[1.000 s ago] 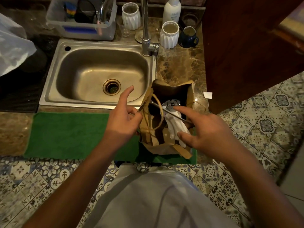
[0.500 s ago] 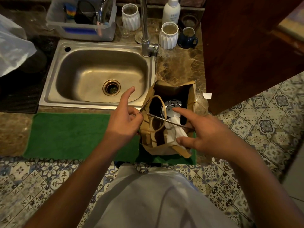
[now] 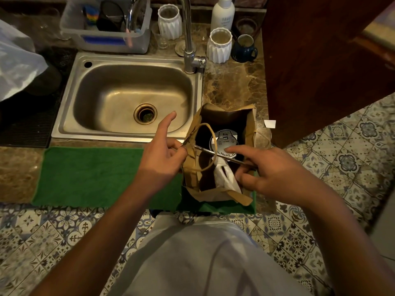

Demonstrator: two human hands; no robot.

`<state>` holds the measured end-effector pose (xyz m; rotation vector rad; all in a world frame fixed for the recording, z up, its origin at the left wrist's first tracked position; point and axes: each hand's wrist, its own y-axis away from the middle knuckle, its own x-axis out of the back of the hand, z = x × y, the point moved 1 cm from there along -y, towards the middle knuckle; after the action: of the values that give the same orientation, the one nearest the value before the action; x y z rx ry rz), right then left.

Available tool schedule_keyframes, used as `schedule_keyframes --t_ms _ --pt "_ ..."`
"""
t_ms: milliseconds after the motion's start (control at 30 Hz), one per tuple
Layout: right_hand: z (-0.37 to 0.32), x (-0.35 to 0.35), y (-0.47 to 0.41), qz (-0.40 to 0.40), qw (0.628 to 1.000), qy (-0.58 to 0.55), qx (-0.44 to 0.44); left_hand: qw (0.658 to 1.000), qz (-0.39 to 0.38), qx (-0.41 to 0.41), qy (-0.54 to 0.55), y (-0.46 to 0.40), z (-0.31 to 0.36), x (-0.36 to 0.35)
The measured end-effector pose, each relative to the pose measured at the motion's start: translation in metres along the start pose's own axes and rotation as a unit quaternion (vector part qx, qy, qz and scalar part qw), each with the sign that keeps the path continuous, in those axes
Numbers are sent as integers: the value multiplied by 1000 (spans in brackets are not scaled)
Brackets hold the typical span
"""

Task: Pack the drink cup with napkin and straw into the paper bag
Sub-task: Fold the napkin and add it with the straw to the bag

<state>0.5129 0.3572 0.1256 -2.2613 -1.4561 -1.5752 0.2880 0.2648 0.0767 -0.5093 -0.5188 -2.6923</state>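
Observation:
A brown paper bag (image 3: 250, 129) stands open on the counter's front edge, right of the sink. Inside it I see the drink cup's white lid (image 3: 226, 140) and a white napkin (image 3: 224, 178) tucked at the near side. A thin straw (image 3: 215, 153) lies slanted across the bag's mouth. My left hand (image 3: 162, 159) pinches the bag's left rim and the straw's left end, forefinger pointing up. My right hand (image 3: 269, 169) holds the straw's right end over the bag, forefinger stretched above the lid.
A steel sink (image 3: 128, 97) with a tap (image 3: 190, 39) lies left of the bag. A green mat (image 3: 96, 174) covers the counter's front. White ribbed cups (image 3: 220, 45), a blue mug (image 3: 244, 49), a bottle (image 3: 223, 13) and a plastic bin (image 3: 106, 28) stand behind. A wooden panel (image 3: 320, 60) rises at right.
The straw has sunk lower and flatter across the bag's mouth. My right hand moved slightly down and right; the napkin sits deeper in the bag. My left hand stays on the rim.

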Motion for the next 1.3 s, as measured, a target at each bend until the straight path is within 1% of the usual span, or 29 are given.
schedule_keyframes --t_ms 100,167,267,333,400,567,700,800,867,933,967,1000,1033,1067,1100,1133,1233,1300 --pt "4 0 0 34 999 -32 3 1000 2 -5 6 -2 -1 -1" --pt "6 -1 0 59 995 -80 4 1000 -4 -10 10 -3 -1 -2" --pt "8 -2 -2 103 978 -183 8 999 -21 -19 20 -3 -1 -3" --pt "8 1 -3 128 967 -218 -7 999 -30 -24 28 -2 -2 -5" --pt "9 6 -1 130 962 -239 -12 998 -35 -25 38 -3 -1 -9" --pt "15 21 11 116 974 -194 5 998 -23 -9 57 -7 -3 -11" --pt "28 37 17 107 990 -81 34 996 -19 11 81 -10 -4 -10" --pt "39 50 19 105 993 -53 9 996 -29 18 81 -12 -3 -9" --pt "46 57 20 123 991 -48 -18 997 -32 15 70 -11 -2 -9" --pt "50 65 22 177 981 -54 -53 997 -28 16 66 -11 -1 -9" --pt "50 69 24 221 969 -94 -64 997 -26 16 67 -11 -1 -9" --pt "46 73 25 266 948 -162 -67 997 -26 17 67 -11 -1 -9" --pt "39 76 26 303 919 -243 -64 997 -28 18 69 -10 -1 -9" --pt "29 78 27 328 891 -309 -55 997 -32 19 71 -10 -2 -9" --pt "19 79 27 343 872 -347 -40 997 -35 19 73 -10 -2 -10" --pt "11 79 25 354 863 -359 -25 996 -38 19 73 -9 -2 -10" --pt "-3 75 13 378 872 -311 16 996 -41 24 74 -9 -1 -11" --pt "-10 67 4 343 890 -293 64 996 -42 23 76 -10 -1 -11"
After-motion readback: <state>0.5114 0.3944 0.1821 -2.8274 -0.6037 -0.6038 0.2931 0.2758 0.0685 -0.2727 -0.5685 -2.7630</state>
